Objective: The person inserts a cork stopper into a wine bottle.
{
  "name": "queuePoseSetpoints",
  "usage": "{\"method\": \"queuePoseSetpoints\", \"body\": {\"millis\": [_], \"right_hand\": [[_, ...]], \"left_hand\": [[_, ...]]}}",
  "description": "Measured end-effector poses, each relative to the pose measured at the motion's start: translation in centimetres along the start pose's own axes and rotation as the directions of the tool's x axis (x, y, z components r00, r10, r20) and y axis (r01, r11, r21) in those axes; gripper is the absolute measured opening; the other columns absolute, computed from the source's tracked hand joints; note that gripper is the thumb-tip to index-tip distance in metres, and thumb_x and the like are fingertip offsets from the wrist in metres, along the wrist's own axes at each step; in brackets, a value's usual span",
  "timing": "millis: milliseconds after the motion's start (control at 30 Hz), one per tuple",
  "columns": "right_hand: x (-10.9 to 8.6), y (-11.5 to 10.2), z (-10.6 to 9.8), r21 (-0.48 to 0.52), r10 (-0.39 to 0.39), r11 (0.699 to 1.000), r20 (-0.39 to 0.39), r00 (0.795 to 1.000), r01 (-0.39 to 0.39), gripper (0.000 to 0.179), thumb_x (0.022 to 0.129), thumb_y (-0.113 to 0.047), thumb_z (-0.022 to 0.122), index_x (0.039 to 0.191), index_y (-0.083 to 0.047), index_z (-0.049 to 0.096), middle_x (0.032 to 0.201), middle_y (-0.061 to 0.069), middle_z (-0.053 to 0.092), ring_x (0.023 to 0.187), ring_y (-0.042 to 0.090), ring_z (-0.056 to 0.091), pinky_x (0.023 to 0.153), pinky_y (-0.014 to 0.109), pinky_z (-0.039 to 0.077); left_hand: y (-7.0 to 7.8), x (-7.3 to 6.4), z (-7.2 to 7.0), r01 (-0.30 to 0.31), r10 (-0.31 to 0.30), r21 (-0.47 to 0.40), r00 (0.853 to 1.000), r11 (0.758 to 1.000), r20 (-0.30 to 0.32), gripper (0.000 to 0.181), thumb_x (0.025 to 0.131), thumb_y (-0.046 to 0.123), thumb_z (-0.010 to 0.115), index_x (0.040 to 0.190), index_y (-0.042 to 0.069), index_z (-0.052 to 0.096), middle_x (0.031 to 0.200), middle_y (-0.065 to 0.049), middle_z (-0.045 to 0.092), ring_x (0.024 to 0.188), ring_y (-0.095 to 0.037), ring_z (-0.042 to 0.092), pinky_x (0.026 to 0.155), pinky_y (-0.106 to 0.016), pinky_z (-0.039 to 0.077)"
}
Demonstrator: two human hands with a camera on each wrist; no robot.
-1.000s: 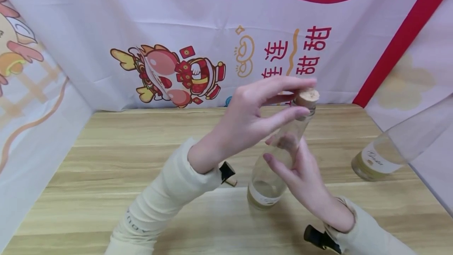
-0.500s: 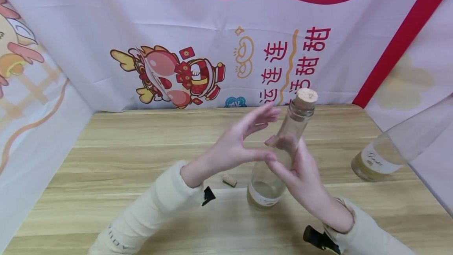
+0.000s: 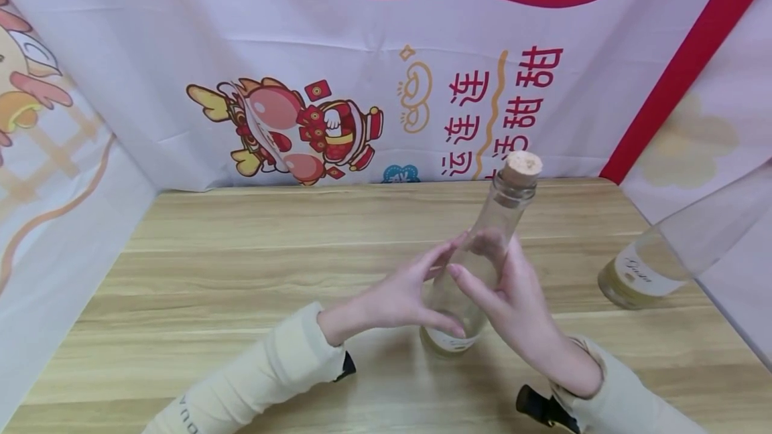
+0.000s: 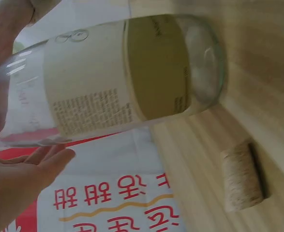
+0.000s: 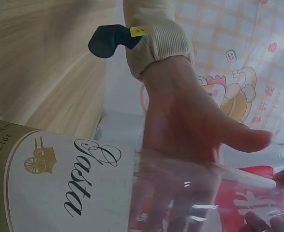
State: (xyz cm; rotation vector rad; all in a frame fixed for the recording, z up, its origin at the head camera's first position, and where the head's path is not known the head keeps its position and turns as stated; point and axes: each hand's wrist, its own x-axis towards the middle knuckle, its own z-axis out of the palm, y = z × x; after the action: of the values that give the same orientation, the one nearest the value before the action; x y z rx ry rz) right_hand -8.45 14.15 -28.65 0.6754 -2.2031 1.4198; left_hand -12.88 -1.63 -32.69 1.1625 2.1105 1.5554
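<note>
A clear glass bottle [image 3: 503,216] with a white label stands tilted on the table, a cork stopper [image 3: 522,167] in its mouth. Around its middle, my right hand [image 3: 523,303] grips it, thumb on the near side. My left hand [image 3: 401,299] is at the bottle's left side, low down, with fingers extended behind the glass and thumb before the label. In the right wrist view the left thumb sticks out apart from the glass. A loose piece of cork [image 4: 242,179] lies on the table by the bottle's base; in the head view the left hand hides it.
A second clear bottle [image 3: 654,273] with a white label stands at the right edge of the wooden table [image 3: 241,266]. White printed cloths [image 3: 338,32] rise behind and at both sides.
My left hand has come off the cork stopper and moved down to the lower part of the bottle. The stopper remains in the mouth. My right hand and the bottle have barely moved.
</note>
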Motion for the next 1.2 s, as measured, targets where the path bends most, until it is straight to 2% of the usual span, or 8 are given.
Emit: {"method": "queuePoseSetpoints", "body": {"millis": [100, 200, 300, 467, 667, 900, 1067, 1200], "right_hand": [[0.1, 0.1, 0.0, 0.014, -0.017, 1.000, -0.002, 1.000, 0.017, 0.038, 0.074, 0.013, 0.065, 0.107, 0.006, 0.048, 0.100, 0.009, 0.059, 0.099, 0.015, 0.055, 0.095, 0.021, 0.041], [0.1, 0.1, 0.1, 0.033, -0.026, 0.999, -0.005, 1.000, 0.026, 0.038, 0.074, 0.013, 0.065, 0.107, 0.007, 0.047, 0.100, 0.010, 0.059, 0.099, 0.013, 0.055, 0.095, 0.022, 0.041], [0.0, 0.2, 0.1, 0.047, -0.031, 0.998, -0.006, 1.000, 0.031, 0.042, 0.072, 0.014, 0.066, 0.108, 0.008, 0.046, 0.101, 0.012, 0.059, 0.100, 0.013, 0.054, 0.096, 0.023, 0.040], [-0.4, 0.3, 0.1, 0.038, -0.016, 0.999, 0.005, 1.000, 0.016, 0.059, 0.066, 0.011, 0.073, 0.117, 0.006, 0.042, 0.110, 0.011, 0.056, 0.106, 0.016, 0.052, 0.097, 0.023, 0.038], [-1.3, 0.4, 0.2, -0.035, 0.052, 0.998, 0.002, 0.999, -0.052, 0.065, 0.067, 0.006, 0.075, 0.122, 0.002, 0.040, 0.113, 0.009, 0.054, 0.106, 0.021, 0.053, 0.094, 0.018, 0.039], [-1.1, 0.9, 0.0, 0.058, 0.018, 0.998, -0.021, 1.000, -0.016, 0.061, 0.066, 0.015, 0.070, 0.118, 0.009, 0.040, 0.110, 0.008, 0.055, 0.104, 0.012, 0.053, 0.094, 0.020, 0.041], [-0.3, 1.2, -0.7, 0.093, -0.013, 0.995, -0.073, 0.997, 0.020, 0.055, 0.063, 0.021, 0.067, 0.112, 0.014, 0.042, 0.107, -0.002, 0.056, 0.102, 0.011, 0.055, 0.093, 0.021, 0.043], [0.8, 1.7, -1.7, 0.130, -0.040, 0.990, -0.116, 0.992, 0.055, 0.054, 0.064, 0.023, 0.065, 0.112, 0.015, 0.043, 0.107, -0.001, 0.057, 0.101, 0.013, 0.055, 0.093, 0.022, 0.043]], "left_hand": [[-0.5, -0.2, 0.5, 0.085, -0.085, 0.036, 0.996, 0.996, 0.002, 0.100, 0.062, 0.016, 0.085, 0.142, 0.012, 0.025, 0.142, -0.001, 0.036, 0.126, -0.013, 0.036, 0.102, -0.029, 0.035], [-0.9, -0.3, 1.0, 0.158, -0.158, 0.075, 0.987, 0.985, -0.009, 0.092, 0.060, 0.021, 0.086, 0.136, 0.014, 0.035, 0.127, 0.002, 0.048, 0.112, -0.010, 0.045, 0.095, -0.025, 0.039], [-1.1, -0.5, 1.4, 0.187, -0.186, 0.104, 0.982, 0.977, -0.021, 0.083, 0.059, 0.024, 0.086, 0.128, 0.015, 0.041, 0.116, 0.003, 0.052, 0.103, -0.012, 0.048, 0.090, -0.024, 0.040], [-1.2, -0.6, 1.7, 0.227, -0.224, 0.113, 0.974, 0.967, -0.041, 0.084, 0.061, 0.029, 0.085, 0.130, 0.014, 0.039, 0.128, -0.003, 0.050, 0.115, -0.014, 0.047, 0.097, -0.028, 0.038], [-1.1, -0.6, 1.7, 0.235, -0.232, 0.088, 0.972, 0.968, -0.039, 0.090, 0.062, 0.028, 0.084, 0.136, 0.015, 0.035, 0.134, -0.005, 0.046, 0.120, -0.017, 0.045, 0.100, -0.032, 0.036], [-1.1, -0.1, 1.7, 0.197, -0.194, 0.098, 0.980, 0.975, -0.038, 0.083, 0.063, 0.026, 0.084, 0.132, 0.016, 0.040, 0.124, 0.000, 0.052, 0.114, -0.010, 0.047, 0.097, -0.028, 0.039], [-0.9, 1.4, 1.4, 0.187, -0.185, 0.076, 0.982, 0.980, -0.031, 0.078, 0.063, 0.026, 0.084, 0.129, 0.020, 0.043, 0.121, 0.005, 0.053, 0.109, -0.007, 0.050, 0.092, -0.027, 0.042], [-0.5, 3.2, 1.0, 0.214, -0.212, 0.045, 0.976, 0.976, -0.043, 0.084, 0.062, 0.026, 0.085, 0.133, 0.022, 0.040, 0.122, 0.004, 0.053, 0.104, -0.010, 0.052, 0.084, -0.025, 0.046]]}}
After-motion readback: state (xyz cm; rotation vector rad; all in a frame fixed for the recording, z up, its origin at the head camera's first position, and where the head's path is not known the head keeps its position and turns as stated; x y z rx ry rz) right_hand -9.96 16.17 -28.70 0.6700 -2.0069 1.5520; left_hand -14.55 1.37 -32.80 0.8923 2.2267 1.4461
